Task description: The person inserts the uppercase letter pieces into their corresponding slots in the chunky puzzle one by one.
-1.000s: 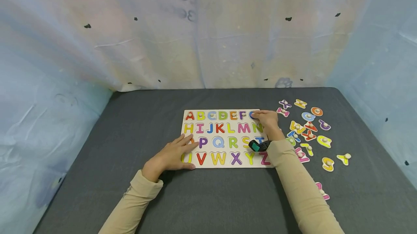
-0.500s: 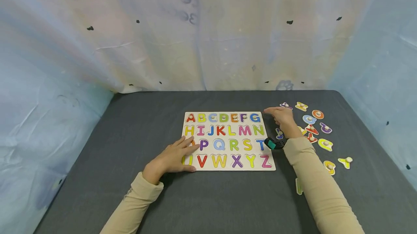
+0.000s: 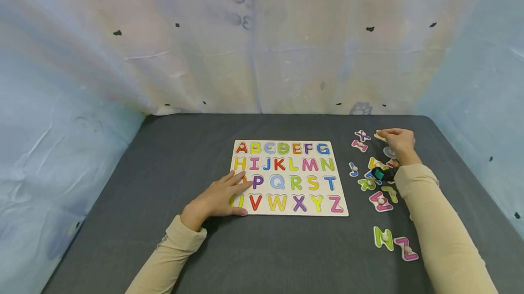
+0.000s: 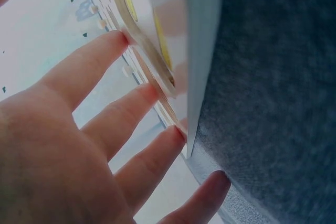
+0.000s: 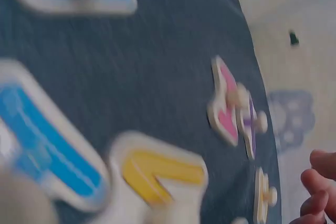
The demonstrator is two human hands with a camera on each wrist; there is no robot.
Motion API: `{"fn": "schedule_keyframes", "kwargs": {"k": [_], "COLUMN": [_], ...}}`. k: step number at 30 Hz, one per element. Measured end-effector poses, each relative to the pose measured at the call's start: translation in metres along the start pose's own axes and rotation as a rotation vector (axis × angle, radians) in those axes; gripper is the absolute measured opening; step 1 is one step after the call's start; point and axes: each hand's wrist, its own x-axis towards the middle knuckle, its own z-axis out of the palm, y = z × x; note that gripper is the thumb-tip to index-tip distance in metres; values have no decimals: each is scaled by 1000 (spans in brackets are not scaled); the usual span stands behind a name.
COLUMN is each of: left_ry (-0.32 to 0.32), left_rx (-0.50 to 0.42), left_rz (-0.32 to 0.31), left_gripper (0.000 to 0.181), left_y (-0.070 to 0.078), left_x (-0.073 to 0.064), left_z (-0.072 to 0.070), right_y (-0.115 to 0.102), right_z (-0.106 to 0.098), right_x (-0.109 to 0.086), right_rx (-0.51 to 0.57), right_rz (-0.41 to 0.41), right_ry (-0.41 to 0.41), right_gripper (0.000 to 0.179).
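Observation:
My left hand (image 3: 217, 196) rests on the lower left corner of a white alphabet puzzle board (image 3: 304, 185), fingers spread, partly covering the O and U. In the left wrist view its fingertips (image 4: 176, 135) touch the board's edge. At the back right, my right hand (image 3: 399, 141) is over a yellow letter piece (image 3: 380, 136), partly hiding it. The right wrist view shows the loosely bent right fingers (image 5: 317, 203) apart from the knob of that yellow piece (image 5: 259, 195). Knobbed letters A to G fill the board's top row.
Loose knobbed letters lie right of the board, including a purple X (image 3: 362, 136), pink I (image 3: 360, 145), blue J (image 3: 353, 169), green R (image 3: 367, 185) and pink M (image 3: 380, 203). Nearer are a green N (image 3: 383, 238) and pink Z (image 3: 405, 248). A pale curtain (image 3: 286, 80) stands behind.
My right hand has left the G at the board's top right and moved rightward to the yellow piece among the loose letters. The left hand stays on the board.

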Motion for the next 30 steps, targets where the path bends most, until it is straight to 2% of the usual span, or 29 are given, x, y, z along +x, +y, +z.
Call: {"fn": "schedule_keyframes", "kwargs": {"k": [2, 6, 11, 20, 30], "left_ry": [-2, -3, -6, -4, -7], "left_rx": [1, 2, 4, 5, -2], "left_rz": [-2, -3, -1, -9, -15], "left_gripper": [78, 78, 78, 77, 78], "left_y": [1, 0, 0, -1, 0], "left_x": [0, 1, 2, 1, 0], "left_z": [0, 1, 3, 2, 2], "right_y": [3, 11, 19, 20, 19], "right_z": [-6, -13, -16, -9, -1], "right_x": [5, 17, 28, 41, 39], "right_rx": [-28, -122, -214, -224, -251], "right_rz": [15, -19, -52, -22, -1], "right_ry": [21, 66, 56, -23, 29], "right_gripper": [53, 51, 49, 53, 48]}}
